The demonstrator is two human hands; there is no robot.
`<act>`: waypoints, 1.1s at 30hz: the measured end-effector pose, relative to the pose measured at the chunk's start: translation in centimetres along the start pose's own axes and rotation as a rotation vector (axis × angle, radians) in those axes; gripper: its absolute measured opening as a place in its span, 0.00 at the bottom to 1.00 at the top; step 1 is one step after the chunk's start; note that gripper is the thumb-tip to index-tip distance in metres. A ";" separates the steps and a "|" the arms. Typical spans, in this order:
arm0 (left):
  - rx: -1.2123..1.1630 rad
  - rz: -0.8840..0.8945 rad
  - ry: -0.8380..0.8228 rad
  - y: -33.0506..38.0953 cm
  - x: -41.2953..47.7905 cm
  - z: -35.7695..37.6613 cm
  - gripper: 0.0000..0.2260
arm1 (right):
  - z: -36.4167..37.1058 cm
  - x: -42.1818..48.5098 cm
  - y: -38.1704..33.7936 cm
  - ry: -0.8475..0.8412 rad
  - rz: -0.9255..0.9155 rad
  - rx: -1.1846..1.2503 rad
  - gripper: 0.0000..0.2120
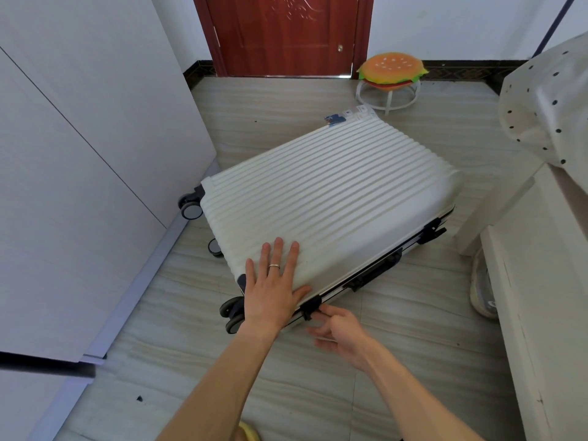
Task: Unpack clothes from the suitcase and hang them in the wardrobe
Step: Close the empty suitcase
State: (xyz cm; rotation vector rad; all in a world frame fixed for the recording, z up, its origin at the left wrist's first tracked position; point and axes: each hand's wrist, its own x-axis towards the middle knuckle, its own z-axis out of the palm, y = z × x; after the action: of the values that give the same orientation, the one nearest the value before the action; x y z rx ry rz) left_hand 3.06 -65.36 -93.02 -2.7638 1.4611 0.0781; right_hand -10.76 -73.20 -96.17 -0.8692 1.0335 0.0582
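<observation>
White ribbed hard-shell suitcase (pixel 334 192) lying flat on the tiled floor (pixel 397 329), lid closed, so that its contents are hidden; no clothes can be seen. The case sits just beside the white wardrobe (pixel 79 154) at left, its wheels (pixel 191 206) towards the wardrobe's base. Along the near edge run a black latch (pixel 311 308), a black carry handle (pixel 372 275) and a second latch (pixel 431 230); a printed tag (pixel 346 116) lies at the far corner. The left hand (pixel 273 288) rests palm-down on the lid's near corner, fingers straight and spread, a ring (pixel 274 266) on one finger, the forearm reaching in from below. The right hand (pixel 342 334) is at the near latch, thumb tip touching it, the other fingers loosely extended and apart beneath, somewhat blurred. Background: a red-brown door (pixel 286 33) and a stool with a burger-shaped cushion (pixel 391 71), well apart from the case
</observation>
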 end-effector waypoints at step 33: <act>0.036 0.110 -0.028 9.4 2.9 -1.4 0.35 | -7.7 -2.6 -1.9 0.347 -0.075 0.752 0.23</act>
State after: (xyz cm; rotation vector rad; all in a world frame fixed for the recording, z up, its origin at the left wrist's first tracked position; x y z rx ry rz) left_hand -3.02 -73.16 -91.71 -2.6414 1.5907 0.0901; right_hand -16.92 -78.60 -94.71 -0.2267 1.2191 -0.5320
